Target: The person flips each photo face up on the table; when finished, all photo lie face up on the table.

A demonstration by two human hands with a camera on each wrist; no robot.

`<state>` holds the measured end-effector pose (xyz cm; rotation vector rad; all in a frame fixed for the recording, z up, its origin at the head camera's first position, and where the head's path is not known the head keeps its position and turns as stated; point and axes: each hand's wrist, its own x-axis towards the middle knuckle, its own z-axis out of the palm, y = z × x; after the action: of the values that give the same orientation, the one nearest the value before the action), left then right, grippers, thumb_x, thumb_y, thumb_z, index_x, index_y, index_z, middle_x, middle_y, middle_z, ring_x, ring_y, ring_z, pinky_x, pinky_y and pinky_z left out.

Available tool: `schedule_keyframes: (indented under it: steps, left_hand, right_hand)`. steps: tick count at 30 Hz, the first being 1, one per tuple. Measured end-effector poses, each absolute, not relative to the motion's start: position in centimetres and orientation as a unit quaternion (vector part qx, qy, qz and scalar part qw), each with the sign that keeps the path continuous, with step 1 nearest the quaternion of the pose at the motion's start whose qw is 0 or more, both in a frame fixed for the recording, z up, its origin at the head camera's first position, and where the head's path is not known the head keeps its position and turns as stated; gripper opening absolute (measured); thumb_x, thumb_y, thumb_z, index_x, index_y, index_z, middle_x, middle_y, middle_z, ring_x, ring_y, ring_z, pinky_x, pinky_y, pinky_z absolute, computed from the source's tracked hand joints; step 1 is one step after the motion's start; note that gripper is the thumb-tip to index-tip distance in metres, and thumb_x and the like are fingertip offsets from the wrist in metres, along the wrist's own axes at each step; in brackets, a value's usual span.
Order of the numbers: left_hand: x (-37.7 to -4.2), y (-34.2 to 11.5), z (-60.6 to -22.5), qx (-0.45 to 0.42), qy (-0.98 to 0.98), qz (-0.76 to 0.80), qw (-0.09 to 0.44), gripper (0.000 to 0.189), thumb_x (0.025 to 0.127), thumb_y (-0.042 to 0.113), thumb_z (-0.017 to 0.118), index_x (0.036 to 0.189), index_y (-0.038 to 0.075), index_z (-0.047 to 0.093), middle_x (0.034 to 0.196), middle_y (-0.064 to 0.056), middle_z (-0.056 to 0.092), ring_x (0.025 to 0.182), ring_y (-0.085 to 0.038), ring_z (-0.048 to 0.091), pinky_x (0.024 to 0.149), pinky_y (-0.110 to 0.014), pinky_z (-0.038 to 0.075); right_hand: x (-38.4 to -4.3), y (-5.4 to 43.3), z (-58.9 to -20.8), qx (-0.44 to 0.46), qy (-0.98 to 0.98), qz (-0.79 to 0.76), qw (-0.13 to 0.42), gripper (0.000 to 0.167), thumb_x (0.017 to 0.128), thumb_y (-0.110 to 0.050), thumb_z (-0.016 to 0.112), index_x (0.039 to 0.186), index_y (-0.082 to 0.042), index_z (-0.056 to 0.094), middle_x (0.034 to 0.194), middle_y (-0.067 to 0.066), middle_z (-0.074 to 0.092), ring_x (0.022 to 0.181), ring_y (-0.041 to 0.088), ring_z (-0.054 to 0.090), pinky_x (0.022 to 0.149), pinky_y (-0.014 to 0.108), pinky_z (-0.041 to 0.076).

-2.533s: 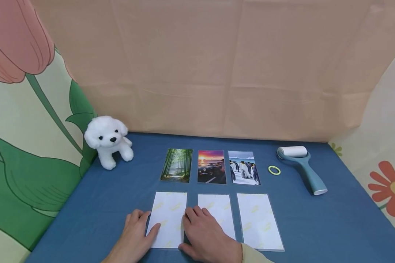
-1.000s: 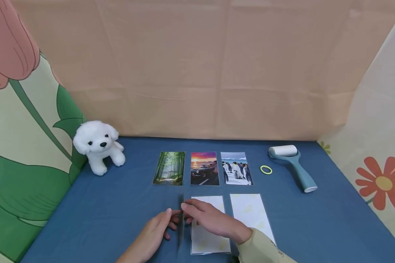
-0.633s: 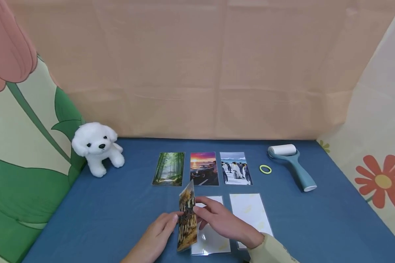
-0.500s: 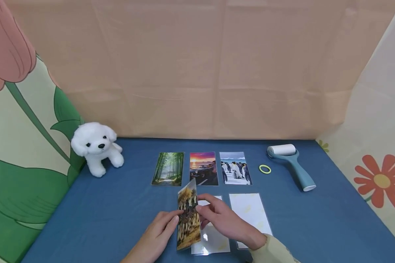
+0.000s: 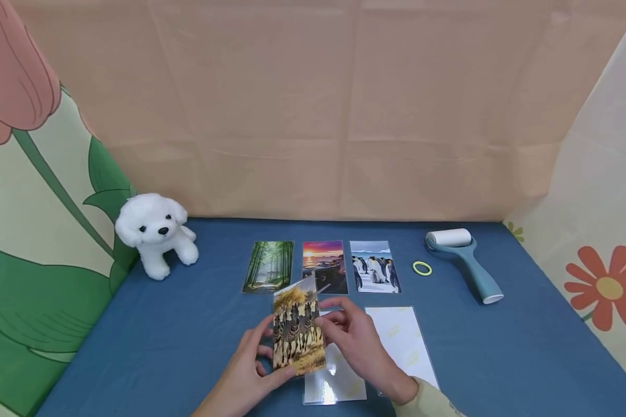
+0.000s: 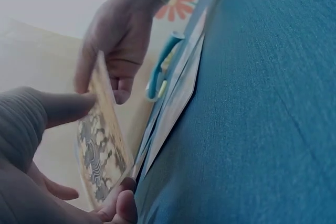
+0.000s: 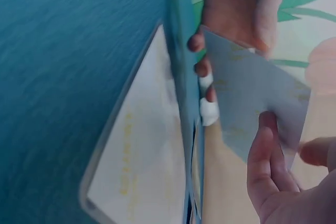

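Observation:
A zebra photo card (image 5: 297, 330) is held up off the table, picture side towards me. My left hand (image 5: 247, 365) grips its lower left, thumb on the front and fingers on the edge and behind. At the right edge, my right hand (image 5: 357, 341) pinches it between thumb and fingers. The card's white back (image 7: 247, 93) shows in the right wrist view. Below lie two white-backed cards, one partly covered card (image 5: 339, 382) and another card (image 5: 399, 339) further right. Behind stand in a row a forest photo (image 5: 269, 266), a partly covered car photo (image 5: 334, 278) and a penguin photo (image 5: 374, 266).
A white plush dog (image 5: 156, 231) sits at the back left. To the right lie a yellow-green ring (image 5: 421, 268) and a lint roller (image 5: 469, 260) with a blue handle. Blue cloth (image 5: 188, 324) covers the table, with a beige curtain (image 5: 313, 116) behind.
The left white-backed card has been lifted from the table and turned, showing its zebra picture. Both hands have moved slightly right with it, and the left thumb has come onto its front.

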<state>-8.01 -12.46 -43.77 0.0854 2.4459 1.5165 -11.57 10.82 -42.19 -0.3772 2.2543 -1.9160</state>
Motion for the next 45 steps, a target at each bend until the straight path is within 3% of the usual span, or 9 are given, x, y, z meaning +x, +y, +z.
schedule_keyframes:
  steps: [5,9,15,20,30,36,45]
  left_hand:
    - [-7.9,-12.7,-44.0,0.052,0.845,0.519,0.113,0.116,0.075,0.024,0.092,0.162,0.014,0.016,0.139,-0.019,0.035,0.082,-0.021,0.05,0.061,-0.029,0.044]
    - [-7.8,-12.7,-44.1,0.056,0.85,0.515,0.096,0.12,0.072,0.014,0.093,0.162,0.01,0.014,0.142,-0.02,0.033,0.081,-0.02,0.049,0.06,-0.028,0.045]
    - [-7.8,-12.9,-44.1,0.041,0.862,0.499,0.078,0.118,0.072,0.008,0.092,0.16,-0.001,0.014,0.148,-0.022,0.028,0.079,-0.018,0.047,0.059,-0.027,0.044]
    - [-8.0,-13.1,-43.9,0.022,0.873,0.481,0.08,0.112,0.072,0.008,0.092,0.157,-0.006,0.02,0.148,-0.024,0.026,0.083,-0.02,0.047,0.057,-0.029,0.042]
    - [-7.7,-13.5,-44.0,0.017,0.887,0.457,0.065,0.109,0.07,0.014,0.093,0.155,-0.005,0.027,0.133,-0.02,0.037,0.086,-0.019,0.047,0.059,-0.03,0.042]
    - [-7.7,-13.6,-44.1,0.032,0.899,0.433,0.055,0.11,0.07,0.017,0.094,0.155,-0.005,0.027,0.118,-0.013,0.04,0.08,-0.019,0.043,0.064,-0.034,0.038]
    - [-7.3,-13.7,-44.2,0.066,0.916,0.393,0.039,0.111,0.067,0.015,0.096,0.154,-0.005,0.03,0.117,-0.008,0.04,0.076,-0.012,0.04,0.062,-0.029,0.036]
  right_hand:
    - [-11.3,10.8,-42.4,-0.122,0.779,-0.612,0.057,0.033,0.099,-0.017,0.067,0.128,-0.004,0.057,0.098,0.007,0.073,0.068,0.022,0.067,0.069,0.039,0.056]
    - [-11.0,10.8,-42.5,-0.129,0.792,-0.594,0.058,0.037,0.099,-0.015,0.068,0.132,-0.005,0.055,0.098,0.005,0.071,0.07,0.022,0.068,0.064,0.033,0.054]
    - [-10.7,10.7,-42.7,-0.153,0.822,-0.544,0.075,0.051,0.093,-0.005,0.071,0.14,-0.006,0.051,0.1,0.001,0.065,0.084,0.012,0.069,0.07,0.027,0.055]
    - [-10.4,10.5,-42.6,-0.175,0.835,-0.512,0.102,0.069,0.087,-0.003,0.075,0.148,-0.006,0.043,0.101,-0.003,0.059,0.08,0.008,0.064,0.067,0.026,0.053]
    - [-9.9,10.4,-42.8,-0.221,0.824,-0.504,0.132,0.099,0.081,0.0,0.082,0.16,-0.005,0.022,0.108,0.0,0.05,0.081,0.009,0.06,0.064,0.026,0.052]
    - [-9.9,10.2,-43.0,-0.228,0.838,-0.477,0.134,0.102,0.081,-0.002,0.083,0.16,-0.003,0.019,0.108,0.0,0.048,0.077,0.01,0.058,0.063,0.025,0.05]
    - [-9.8,10.0,-43.0,-0.229,0.858,-0.442,0.126,0.101,0.08,-0.006,0.085,0.158,0.003,0.02,0.107,-0.001,0.046,0.075,0.007,0.055,0.063,0.024,0.048]
